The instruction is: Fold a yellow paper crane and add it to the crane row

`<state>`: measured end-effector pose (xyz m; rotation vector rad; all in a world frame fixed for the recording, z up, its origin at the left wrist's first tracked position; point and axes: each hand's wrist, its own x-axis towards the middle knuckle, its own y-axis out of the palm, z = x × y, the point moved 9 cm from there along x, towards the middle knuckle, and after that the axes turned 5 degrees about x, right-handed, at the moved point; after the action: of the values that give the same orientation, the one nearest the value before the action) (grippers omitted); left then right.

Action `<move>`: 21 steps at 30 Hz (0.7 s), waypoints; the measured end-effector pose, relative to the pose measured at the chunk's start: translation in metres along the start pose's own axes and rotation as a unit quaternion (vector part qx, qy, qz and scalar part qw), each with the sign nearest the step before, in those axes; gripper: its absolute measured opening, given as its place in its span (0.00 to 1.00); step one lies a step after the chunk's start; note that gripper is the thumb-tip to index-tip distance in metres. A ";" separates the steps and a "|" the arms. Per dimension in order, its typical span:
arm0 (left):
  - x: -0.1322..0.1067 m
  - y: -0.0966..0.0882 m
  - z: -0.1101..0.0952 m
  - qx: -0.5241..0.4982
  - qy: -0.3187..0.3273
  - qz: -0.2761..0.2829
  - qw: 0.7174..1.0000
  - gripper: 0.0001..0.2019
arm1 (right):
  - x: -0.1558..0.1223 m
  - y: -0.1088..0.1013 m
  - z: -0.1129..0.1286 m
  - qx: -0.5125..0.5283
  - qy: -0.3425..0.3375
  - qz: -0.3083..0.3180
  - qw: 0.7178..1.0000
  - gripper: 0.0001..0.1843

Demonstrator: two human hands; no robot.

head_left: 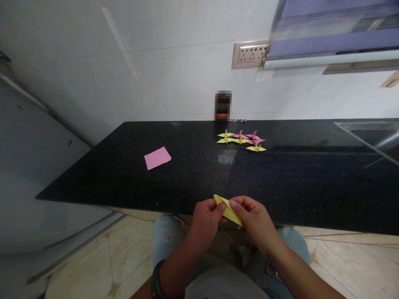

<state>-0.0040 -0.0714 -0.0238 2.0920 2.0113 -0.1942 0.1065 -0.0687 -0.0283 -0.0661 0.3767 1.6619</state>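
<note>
A folded yellow paper piece (227, 209) is held between both hands just over the front edge of the black granite counter (187, 174). My left hand (205, 220) pinches its left end with closed fingers. My right hand (254, 220) grips its right end, fingers curled round it. Several finished paper cranes, yellow and pink (241, 141), sit in a cluster further back on the counter. A flat pink paper sheet (157, 158) lies to the left.
A small dark object (223, 106) stands against the tiled wall at the counter's back. A socket plate (249, 55) is on the wall. A sink (374, 139) is at the far right. Tiled floor lies below my knees.
</note>
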 end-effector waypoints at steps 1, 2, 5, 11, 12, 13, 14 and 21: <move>0.000 0.001 0.001 -0.014 -0.009 0.005 1.000 0.10 | 0.000 0.000 0.002 -0.014 -0.005 -0.002 1.000 0.14; -0.001 0.003 0.003 -0.029 -0.019 0.012 0.999 0.10 | 0.000 0.000 0.003 -0.027 -0.009 -0.004 1.000 0.14; -0.002 0.007 0.005 -0.075 -0.041 0.031 0.996 0.10 | 0.000 -0.001 0.007 -0.050 -0.018 -0.005 0.999 0.14; -0.004 0.011 0.004 -0.113 -0.056 0.056 0.990 0.11 | -0.001 -0.002 0.009 -0.068 -0.022 -0.005 0.997 0.15; -0.004 0.011 0.003 -0.111 -0.056 0.059 0.990 0.11 | -0.001 -0.003 0.010 -0.069 -0.022 -0.007 0.997 0.15; -0.004 0.012 0.002 -0.108 -0.056 0.064 0.991 0.11 | -0.001 -0.003 0.010 -0.070 -0.022 -0.006 0.997 0.15; -0.004 0.012 0.002 -0.100 -0.055 0.070 0.991 0.11 | -0.001 -0.003 0.010 -0.071 -0.022 -0.006 0.997 0.15; -0.003 0.009 -0.004 -0.054 -0.017 0.096 0.994 0.10 | -0.001 -0.004 0.011 -0.099 -0.027 0.009 0.995 0.14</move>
<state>0.0044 -0.0732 -0.0189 2.1816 1.7463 -0.0857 0.1128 -0.0663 -0.0187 -0.1668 0.1712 1.7123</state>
